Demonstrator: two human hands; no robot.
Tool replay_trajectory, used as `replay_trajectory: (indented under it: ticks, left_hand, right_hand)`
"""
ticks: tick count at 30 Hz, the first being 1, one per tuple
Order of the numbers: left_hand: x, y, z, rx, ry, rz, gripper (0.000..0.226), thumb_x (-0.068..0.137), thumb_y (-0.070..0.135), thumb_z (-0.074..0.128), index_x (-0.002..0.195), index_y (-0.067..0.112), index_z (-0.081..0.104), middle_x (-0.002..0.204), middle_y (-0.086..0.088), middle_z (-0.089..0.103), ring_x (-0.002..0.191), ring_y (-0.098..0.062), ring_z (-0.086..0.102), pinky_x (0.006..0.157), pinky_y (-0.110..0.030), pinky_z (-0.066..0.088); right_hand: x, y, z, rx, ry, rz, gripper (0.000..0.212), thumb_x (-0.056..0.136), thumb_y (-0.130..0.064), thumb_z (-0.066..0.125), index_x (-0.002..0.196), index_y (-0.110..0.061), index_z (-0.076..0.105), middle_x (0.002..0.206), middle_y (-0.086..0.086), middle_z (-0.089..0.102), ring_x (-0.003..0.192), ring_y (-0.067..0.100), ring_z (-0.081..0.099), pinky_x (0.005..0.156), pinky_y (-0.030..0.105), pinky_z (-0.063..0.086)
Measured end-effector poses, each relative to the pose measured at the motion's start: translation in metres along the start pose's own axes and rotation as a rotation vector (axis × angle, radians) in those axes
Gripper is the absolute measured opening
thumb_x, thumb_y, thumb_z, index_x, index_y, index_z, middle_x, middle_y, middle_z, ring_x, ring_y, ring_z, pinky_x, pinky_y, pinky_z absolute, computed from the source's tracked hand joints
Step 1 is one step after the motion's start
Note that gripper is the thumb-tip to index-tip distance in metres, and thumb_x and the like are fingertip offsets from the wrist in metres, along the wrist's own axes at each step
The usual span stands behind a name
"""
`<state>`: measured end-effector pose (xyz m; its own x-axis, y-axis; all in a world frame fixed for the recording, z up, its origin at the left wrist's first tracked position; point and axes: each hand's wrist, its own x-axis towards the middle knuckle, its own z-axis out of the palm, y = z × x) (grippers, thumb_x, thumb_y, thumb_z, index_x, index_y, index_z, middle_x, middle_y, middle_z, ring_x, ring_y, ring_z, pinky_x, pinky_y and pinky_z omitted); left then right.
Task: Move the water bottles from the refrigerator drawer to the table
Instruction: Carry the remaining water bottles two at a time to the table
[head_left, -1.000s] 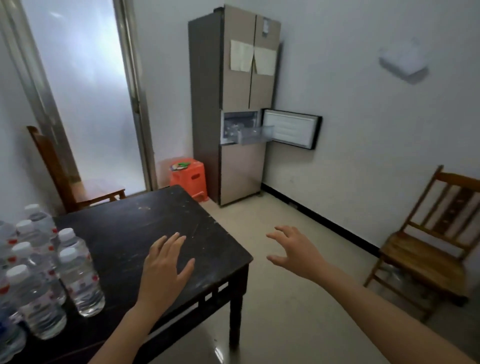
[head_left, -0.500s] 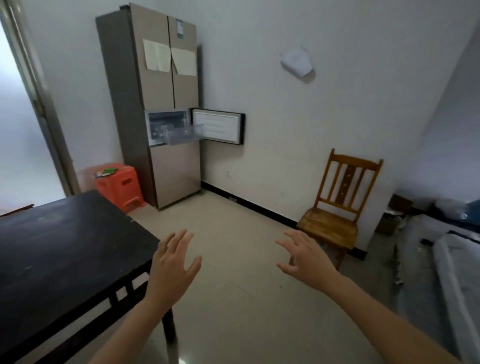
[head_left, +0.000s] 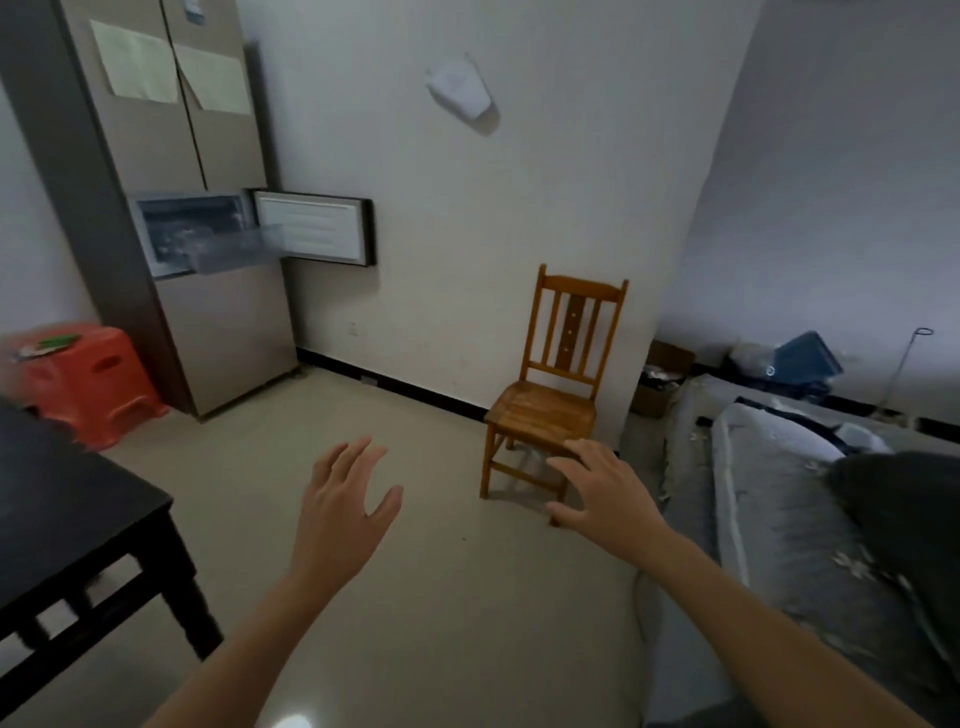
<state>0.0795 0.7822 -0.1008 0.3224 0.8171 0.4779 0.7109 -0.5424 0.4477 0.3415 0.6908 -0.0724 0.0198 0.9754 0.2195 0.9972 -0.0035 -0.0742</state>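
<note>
Floor (head_left: 457, 613) under L hand (head_left: 345, 512), R hand (head_left: 605, 493); fridge drawer (head_left: 231, 253) far beyond fingers (head_left: 337, 465)

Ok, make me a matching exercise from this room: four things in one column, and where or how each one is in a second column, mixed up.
Things
1. orange plastic stool
2. brown wooden slat-back chair
3. black wooden table
4. clear plastic refrigerator drawer

Place or state
A. pulled out of its compartment
B. at the lower left edge of the view
C. against the white wall
D. on the floor, left of the tall beige refrigerator

Pairs: 1-D, 2-C, 3-B, 4-A
</note>
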Motion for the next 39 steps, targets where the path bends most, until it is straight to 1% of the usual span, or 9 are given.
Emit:
replay_trajectory:
  ticks: [5,7,9,11,17,23,26,33,39]
  left_hand:
    - [0.047,0.017,0.015,-0.049,0.062,0.027,0.069,0.073,0.052,0.036,0.118,0.003,0.057,0.128,-0.017,0.053,0.116,-0.039,0.045,0.095,-0.046,0.039]
    - [0.074,0.017,0.022,-0.044,0.076,0.049,0.068,0.075,0.051,0.04,0.121,0.003,0.054,0.133,-0.017,0.049,0.119,-0.04,0.043,0.098,-0.046,0.036]
    - [0.105,0.014,0.031,-0.053,0.059,0.033,0.057,0.082,0.039,0.056,0.127,0.005,0.05,0.141,-0.014,0.041,0.127,-0.036,0.035,0.103,-0.043,0.03]
    - [0.134,0.01,0.04,-0.062,0.061,0.034,0.054,0.083,0.027,0.062,0.131,0.007,0.045,0.145,-0.011,0.036,0.133,-0.031,0.028,0.108,-0.039,0.023]
    - [0.199,0.002,0.071,-0.069,0.03,0.07,0.054,0.085,0.027,0.061,0.133,0.009,0.044,0.146,-0.01,0.035,0.135,-0.028,0.024,0.109,-0.036,0.021]
    - [0.229,-0.018,0.111,-0.1,-0.019,-0.029,0.053,0.081,0.022,0.066,0.128,0.006,0.049,0.141,-0.013,0.042,0.129,-0.034,0.034,0.106,-0.041,0.024]
    - [0.244,-0.017,0.132,-0.079,-0.035,-0.068,0.052,0.081,0.022,0.066,0.128,0.007,0.049,0.14,-0.013,0.042,0.128,-0.034,0.033,0.106,-0.042,0.025]
    - [0.326,0.003,0.185,0.011,0.017,-0.055,0.052,0.077,0.019,0.07,0.124,0.004,0.052,0.137,-0.015,0.046,0.126,-0.036,0.038,0.104,-0.044,0.029]
    - [0.396,0.051,0.241,0.028,0.078,-0.036,0.052,0.084,0.024,0.061,0.132,0.009,0.045,0.143,-0.008,0.039,0.133,-0.027,0.025,0.108,-0.035,0.021]
  right_hand:
    - [0.019,0.03,-0.003,-0.048,-0.007,0.017,0.053,0.092,-0.042,0.048,0.139,-0.02,0.037,0.148,0.002,0.026,0.138,0.018,0.02,0.109,0.031,0.022]
    - [0.04,0.041,-0.008,-0.071,-0.002,0.022,0.054,0.092,-0.042,0.049,0.139,-0.02,0.037,0.149,0.003,0.026,0.139,0.018,0.02,0.11,0.033,0.022]
    - [0.064,0.053,-0.014,-0.088,0.006,0.038,0.054,0.091,-0.041,0.049,0.14,-0.021,0.036,0.149,0.004,0.025,0.138,0.019,0.02,0.11,0.034,0.022]
    - [0.088,0.062,-0.022,-0.123,0.013,0.056,0.056,0.091,-0.042,0.049,0.14,-0.021,0.034,0.149,0.003,0.026,0.138,0.019,0.021,0.111,0.034,0.023]
    - [0.141,0.091,-0.022,-0.126,0.017,0.113,0.057,0.09,-0.045,0.048,0.14,-0.022,0.034,0.148,0.001,0.028,0.137,0.017,0.022,0.111,0.033,0.023]
    - [0.177,0.127,-0.002,-0.098,-0.056,0.133,0.056,0.091,-0.044,0.048,0.141,-0.024,0.031,0.149,0.0,0.024,0.137,0.016,0.02,0.111,0.032,0.023]
    - [0.199,0.152,0.01,-0.055,-0.073,0.122,0.056,0.091,-0.043,0.048,0.141,-0.024,0.032,0.149,-0.001,0.023,0.138,0.016,0.019,0.112,0.033,0.021]
    - [0.275,0.232,0.034,0.04,-0.011,0.052,0.054,0.091,-0.044,0.048,0.14,-0.026,0.032,0.148,-0.002,0.026,0.137,0.015,0.02,0.114,0.035,0.019]
    - [0.335,0.304,0.044,0.102,-0.002,0.008,0.053,0.091,-0.044,0.048,0.139,-0.029,0.032,0.149,-0.005,0.025,0.139,0.013,0.017,0.114,0.036,0.016]
